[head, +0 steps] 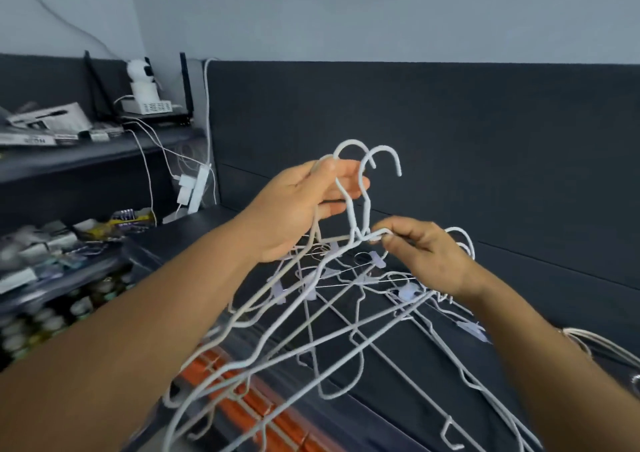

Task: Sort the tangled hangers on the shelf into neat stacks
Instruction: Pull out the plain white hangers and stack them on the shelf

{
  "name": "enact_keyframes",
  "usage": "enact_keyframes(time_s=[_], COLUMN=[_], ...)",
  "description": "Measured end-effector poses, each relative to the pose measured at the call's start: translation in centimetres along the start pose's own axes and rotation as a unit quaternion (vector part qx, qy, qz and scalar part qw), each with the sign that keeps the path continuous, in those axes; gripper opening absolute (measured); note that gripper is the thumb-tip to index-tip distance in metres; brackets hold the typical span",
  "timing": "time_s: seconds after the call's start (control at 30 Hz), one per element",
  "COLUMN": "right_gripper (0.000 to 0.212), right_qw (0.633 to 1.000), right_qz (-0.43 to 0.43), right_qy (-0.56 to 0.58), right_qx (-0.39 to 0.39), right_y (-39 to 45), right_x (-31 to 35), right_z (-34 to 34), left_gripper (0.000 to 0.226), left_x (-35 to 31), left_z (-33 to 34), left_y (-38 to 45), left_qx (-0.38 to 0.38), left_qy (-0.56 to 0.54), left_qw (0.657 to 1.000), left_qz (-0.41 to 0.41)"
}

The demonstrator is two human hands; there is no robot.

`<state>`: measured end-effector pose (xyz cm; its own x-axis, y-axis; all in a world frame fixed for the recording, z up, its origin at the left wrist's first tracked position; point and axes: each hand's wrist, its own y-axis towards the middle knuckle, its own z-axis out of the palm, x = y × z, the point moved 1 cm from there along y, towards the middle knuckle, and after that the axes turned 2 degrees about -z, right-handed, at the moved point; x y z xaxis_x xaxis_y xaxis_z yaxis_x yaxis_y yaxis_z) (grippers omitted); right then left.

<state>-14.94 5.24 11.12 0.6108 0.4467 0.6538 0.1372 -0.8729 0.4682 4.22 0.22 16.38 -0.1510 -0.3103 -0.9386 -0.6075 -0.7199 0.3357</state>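
Above the dark shelf (398, 347), two bare hands hold up a bunch of tangled white wire hangers (311, 313). Up high, the left hand (298, 209) has its fingers and thumb wrapped round the hooks. Just beside it, lower down, the right hand (426, 254) pinches a bent wire. More hangers lie on the shelf under the bunch, by the right arm.

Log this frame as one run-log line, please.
left hand: grips hanger hooks | right hand: pinches wire at hook base | white hangers: tangled, lifted | stacks: none visible
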Motion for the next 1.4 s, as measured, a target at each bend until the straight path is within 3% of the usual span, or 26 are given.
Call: enact_keyframes(time_s=[0.2, 0.33, 0.5, 0.6, 0.73, 0.8, 0.9, 1.1, 1.27, 1.4], right_gripper=[0.023, 0.023, 0.030, 0.017, 0.029, 0.021, 0.007, 0.017, 0.022, 0.020], right_qw=[0.998, 0.991, 0.964, 0.945, 0.949, 0.947, 0.939, 0.905, 0.886, 0.877], right_qz=[-0.007, -0.014, 0.139, 0.184, 0.214, 0.223, 0.234, 0.246, 0.220, 0.196], right_qy=[-0.055, -0.101, -0.093, -0.017, 0.107, 0.124, 0.132, 0.267, 0.341, 0.378], right_qx=[0.003, -0.083, -0.209, -0.269, -0.207, -0.194, -0.216, -0.221, -0.226, -0.223], right_y=[5.5, 9.4, 12.8, 13.9, 15.2, 15.7, 16.2, 17.3, 18.1, 19.1], right_x=[1.6, 2.1, 4.2, 6.5, 8.0, 7.7, 6.5, 5.6, 5.0, 5.4], right_z=[4.9, 9.1, 14.7, 17.2, 19.5, 20.2, 20.0, 18.4, 18.0, 18.4], left_gripper=[0.037, 0.032, 0.024, 0.022, 0.019, 0.019, 0.016, 0.021, 0.020, 0.021], left_x=[-0.3, -0.2, 0.3, 0.7, 1.8, 2.4, 3.3, 4.4, 4.5, 5.4], left_z=[-6.9, -11.2, -15.5, -17.3, -18.2, -18.5, -19.2, -20.0, -20.1, -19.7], left_y=[0.0, 0.3, 1.4, 1.9, 2.4, 2.7, 3.2, 4.7, 6.5, 7.4], left_qx=[0.034, 0.005, -0.072, -0.108, -0.131, -0.140, -0.137, -0.142, -0.224, -0.245], left_qy=[-0.036, -0.037, -0.052, -0.061, -0.052, -0.022, 0.015, 0.048, 0.063, 0.090], left_qw=[0.999, 0.999, 0.996, 0.992, 0.990, 0.990, 0.990, 0.989, 0.973, 0.965], left_qz=[0.013, 0.022, 0.027, 0.016, 0.003, 0.003, 0.007, -0.002, 0.000, -0.012])
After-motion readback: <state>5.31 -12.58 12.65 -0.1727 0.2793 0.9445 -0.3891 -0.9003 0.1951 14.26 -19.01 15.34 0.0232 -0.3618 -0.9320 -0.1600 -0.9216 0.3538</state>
